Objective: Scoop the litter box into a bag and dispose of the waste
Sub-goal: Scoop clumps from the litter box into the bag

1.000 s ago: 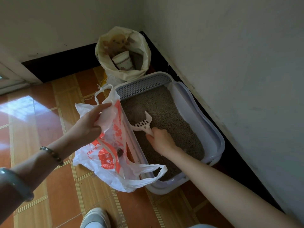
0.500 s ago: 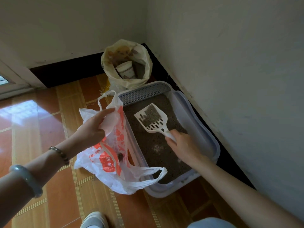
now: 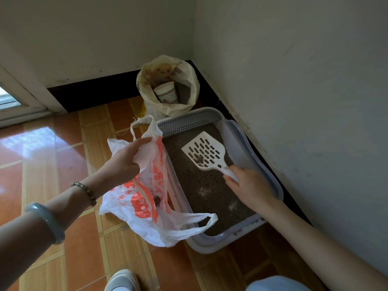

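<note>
A grey litter box [image 3: 270,175] full of dark litter sits on the floor along the right wall. My right hand [image 3: 249,185] grips the handle of a white slotted scoop [image 3: 205,152], held above the litter with a small dark clump left on its blade. My left hand [image 3: 123,162] holds the rim of a white and orange plastic bag [image 3: 144,206] beside the box's left edge. A dark clump shows through the bag's side.
A yellowish trash bag [image 3: 168,85] holding a paper cup stands in the corner behind the box. White walls close in at the back and right. Orange tiled floor [image 3: 69,164] spreads to the left, and my shoe [image 3: 121,280] is at the bottom edge.
The scoop rose out of the litter and most of the litter sifted through its slots. My left hand kept its hold on the bag.
</note>
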